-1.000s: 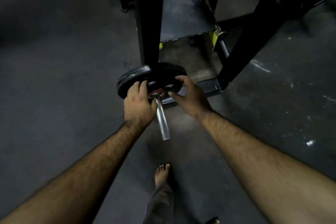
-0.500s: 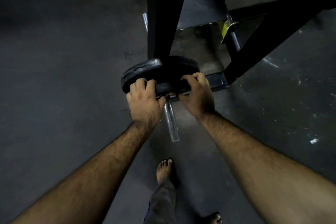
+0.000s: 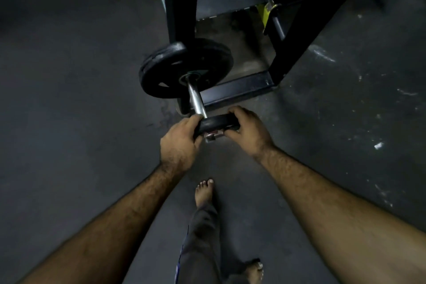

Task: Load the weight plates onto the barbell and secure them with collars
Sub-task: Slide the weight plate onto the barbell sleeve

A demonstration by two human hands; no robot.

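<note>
Large black plate (image 3: 184,69): seated on the steel bar (image 3: 196,97), pushed in against the black rack post (image 3: 181,0). Small black plate (image 3: 216,123): held edge-up at the near tip of the bar, well apart from the large plate, bare steel showing between the two; bar end appears to pass through its centre hole, with a sliver of metal and a red label visible beneath the rim. Left hand (image 3: 179,145): curled shut around the left edge of the small plate, thumb underneath, fingers over the top. Right hand (image 3: 246,129): likewise clamped on the right edge, fingers wrapped over the rim. Both forearms bare, reaching forward. Rack base rail (image 3: 239,89): flat on the dark floor (image 3: 69,122) just beyond the bar tip. Yellow fitting (image 3: 267,14): on the frame farther back. Bare foot (image 3: 204,193): planted below the hands; second foot (image 3: 253,270) at the lower edge.
</note>
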